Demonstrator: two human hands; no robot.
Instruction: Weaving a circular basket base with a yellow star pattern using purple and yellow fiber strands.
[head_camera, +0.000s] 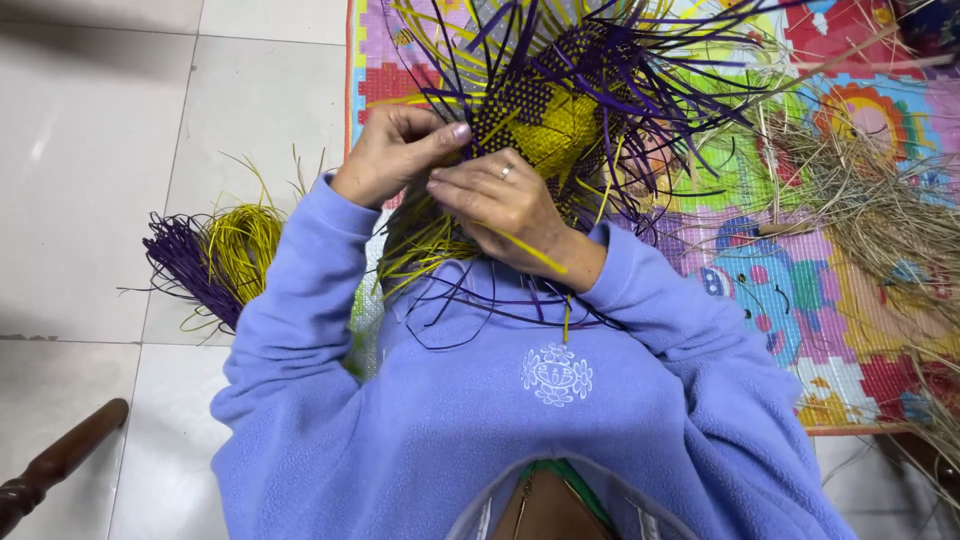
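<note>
Two hands work close together on a purple-and-yellow woven piece (545, 110) held above the lap. The left hand (392, 150) pinches purple strips at its left edge; the right hand (500, 200), ringed, presses on the weave, a yellow strip (525, 248) across it. Spare strip bundles (215, 255) lie left on the tiled floor (120, 150); a colourful mat (800, 280) spreads right.

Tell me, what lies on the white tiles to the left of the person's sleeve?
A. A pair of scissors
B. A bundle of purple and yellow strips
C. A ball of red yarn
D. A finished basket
B: a loose bundle of purple and yellow strips lies on the floor tiles beside the sleeve, while both hands work the woven piece.
</note>
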